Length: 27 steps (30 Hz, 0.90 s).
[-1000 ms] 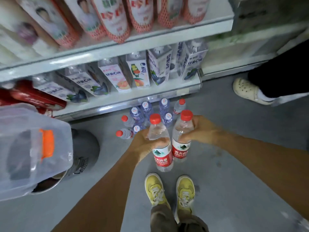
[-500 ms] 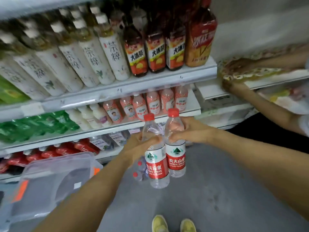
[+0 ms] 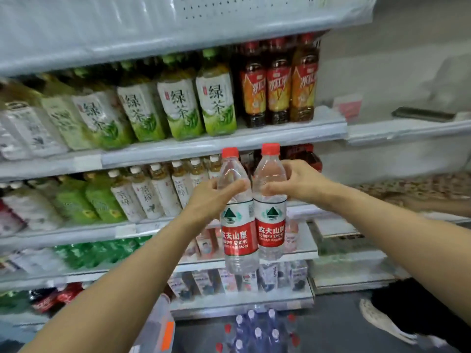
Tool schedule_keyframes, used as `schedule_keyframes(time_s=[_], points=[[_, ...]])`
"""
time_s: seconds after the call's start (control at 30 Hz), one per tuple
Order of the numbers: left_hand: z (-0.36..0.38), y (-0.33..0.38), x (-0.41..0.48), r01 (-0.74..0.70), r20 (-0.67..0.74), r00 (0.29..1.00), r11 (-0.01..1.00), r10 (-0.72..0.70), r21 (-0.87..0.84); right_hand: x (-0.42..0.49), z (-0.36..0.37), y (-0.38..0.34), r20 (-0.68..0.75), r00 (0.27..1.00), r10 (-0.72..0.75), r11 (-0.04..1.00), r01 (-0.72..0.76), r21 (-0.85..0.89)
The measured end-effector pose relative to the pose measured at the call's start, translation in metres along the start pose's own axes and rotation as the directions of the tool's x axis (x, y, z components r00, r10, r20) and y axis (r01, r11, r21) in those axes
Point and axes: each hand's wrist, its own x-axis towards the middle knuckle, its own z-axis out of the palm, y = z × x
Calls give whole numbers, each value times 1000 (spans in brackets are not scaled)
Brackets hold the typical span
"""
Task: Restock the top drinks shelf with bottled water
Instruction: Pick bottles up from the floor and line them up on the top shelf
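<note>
My left hand is wrapped round the left water bottle, fingers and thumb closed on its clear shoulder just above the label. My right hand grips the right water bottle the same way, at about the same height. Both bottles are upright in the air, side by side and touching along their red and white labels, each with a red cap on. I hold them out in front of the shelving, near me and resting on no shelf, their caps just below the front edge of the shelf that carries the green tea bottles. To the right of those, on the same shelf, stand the red-labelled tea bottles. The top shelf is the white one high above, at the upper edge of my view; I see it from below and cannot tell what is on it. Behind my left hand, one shelf lower, runs a row of pale-labelled bottles with white caps. Down on the floor, by the foot of the shelving, a cluster of loose water bottles stands caps up, blurred. Just left of it is a clear plastic bin with an orange latch, and far right is another person's pale shoe.
</note>
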Motion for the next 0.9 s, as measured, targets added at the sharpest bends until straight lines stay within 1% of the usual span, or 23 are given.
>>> schedule_keyframes(time_s=[0.1, 0.23, 0.33, 0.4, 0.5, 0.6, 0.7, 0.8, 0.9], points=[[-24, 38, 6, -54, -52, 997, 998, 54, 13, 13, -13, -37, -4, 997, -73, 997, 73, -3], [-59, 81, 16, -104, -74, 992, 994, 107, 38, 41, -25, -80, -97, 984, -153, 988, 152, -15], [-88, 104, 25, -136, -92, 986, 990, 140, 48, 61, -31, -112, -115, 963, -243, 967, 231, -110], [-110, 116, 32, -183, -126, 973, 978, 195, 104, 75, -34, -135, -100, 950, -296, 950, 282, -131], [-149, 137, 46, -235, -153, 955, 963, 254, 130, 102, -37, -171, -107, 923, -371, 920, 350, -175], [-192, 163, 70, -278, -170, 939, 952, 297, 127, 130, -41, -213, -194, 890, -413, 906, 378, -193], [-227, 189, 93, -280, -216, 930, 954, 298, 110, 155, -50, -254, -291, 853, -434, 899, 388, -203], [-249, 206, 114, -290, -225, 923, 949, 312, 128, 177, -59, -288, -341, 825, -451, 892, 398, -216], [-265, 217, 131, -310, -250, 909, 941, 335, 135, 202, -71, -312, -429, 780, -456, 890, 399, -220]])
